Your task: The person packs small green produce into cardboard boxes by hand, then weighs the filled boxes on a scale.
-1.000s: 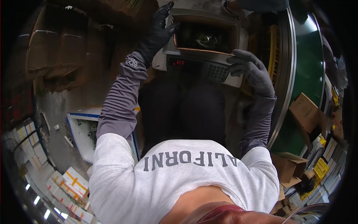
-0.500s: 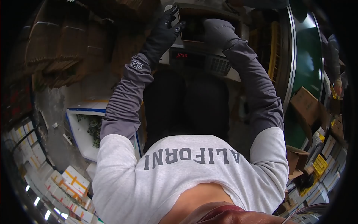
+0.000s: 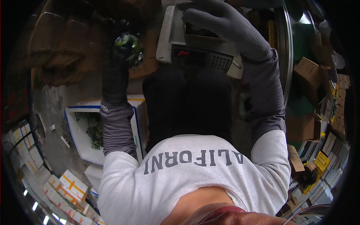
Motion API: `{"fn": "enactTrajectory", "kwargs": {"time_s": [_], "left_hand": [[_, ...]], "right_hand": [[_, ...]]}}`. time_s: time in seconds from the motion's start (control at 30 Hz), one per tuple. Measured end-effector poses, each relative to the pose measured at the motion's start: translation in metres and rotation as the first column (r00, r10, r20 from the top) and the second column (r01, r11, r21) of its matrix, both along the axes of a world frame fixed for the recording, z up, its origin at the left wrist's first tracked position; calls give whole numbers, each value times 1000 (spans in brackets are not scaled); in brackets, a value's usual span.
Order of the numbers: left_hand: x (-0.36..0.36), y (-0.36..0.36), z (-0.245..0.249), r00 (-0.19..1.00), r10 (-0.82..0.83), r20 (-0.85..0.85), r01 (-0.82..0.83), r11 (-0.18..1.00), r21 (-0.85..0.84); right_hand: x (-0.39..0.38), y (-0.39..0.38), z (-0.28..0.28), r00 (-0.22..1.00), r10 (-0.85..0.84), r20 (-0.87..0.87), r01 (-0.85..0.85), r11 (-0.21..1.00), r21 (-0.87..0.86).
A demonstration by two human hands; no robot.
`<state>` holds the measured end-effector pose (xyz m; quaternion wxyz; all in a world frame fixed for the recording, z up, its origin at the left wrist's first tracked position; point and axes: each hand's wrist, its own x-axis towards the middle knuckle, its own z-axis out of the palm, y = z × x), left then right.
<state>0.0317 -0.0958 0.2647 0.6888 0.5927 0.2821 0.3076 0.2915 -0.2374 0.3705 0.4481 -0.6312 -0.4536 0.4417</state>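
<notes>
My left hand (image 3: 117, 52), in a black glove and blurred, is lifted to the left of the digital scale (image 3: 163, 47). Glossy green leaves (image 3: 129, 47) show at its fingers, which look closed around them; the exact grip is smeared. My right hand (image 3: 228, 24), in a grey knit glove, reaches over the scale with its fingers stretched out and apart, holding nothing visible. Below it, a box (image 3: 202, 36) sits on the scale pan, partly hidden by the hand. The red display (image 3: 183, 53) reads about 1040, beside a keypad (image 3: 220, 62).
To my left on the floor stands a white foam box (image 3: 84, 152) with a blue rim and leafy greens inside. Stacked flattened cardboard (image 3: 52, 33) is at upper left. A metal-edged green surface (image 3: 288, 56) and open cartons (image 3: 308, 71) lie to the right.
My left hand has moved left and down from the scale, with green leaves now at it. My right hand has opened and risen. The display dropped from about 1250 to 1040.
</notes>
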Motion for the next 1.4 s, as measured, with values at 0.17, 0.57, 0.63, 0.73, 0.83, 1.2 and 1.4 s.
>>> {"fn": "enactTrajectory", "kwargs": {"time_s": [0.17, 0.57, 0.63, 0.73, 0.83, 1.2, 1.4], "left_hand": [[-129, -16, 32, 953, 101, -285, -70, 991, 116], [-149, -16, 15, 790, 248, -560, -36, 932, 362], [-93, -7, -5, 891, 35, -453, 93, 962, 257], [17, 0, -16, 897, -245, -369, 359, 890, 282], [95, 4, -36, 912, -369, -181, 393, 912, 121], [227, 37, -121, 894, -409, -182, 427, 901, 71], [234, 42, -111, 869, -491, -64, 441, 827, -350]], "right_hand": [[42, -34, -37, 992, -128, 2, 128, 990, 66], [101, -11, -109, 326, 417, 848, 45, 889, -455], [99, 9, -156, 205, 381, 901, 120, 904, -410], [123, 41, -213, 385, 368, 846, 236, 847, -476], [120, 29, -170, 576, 323, 751, 30, 910, -414], [146, -52, -171, 926, -352, -136, 295, 899, -324], [170, -26, -236, 951, -148, -273, 124, 987, -104]]}}
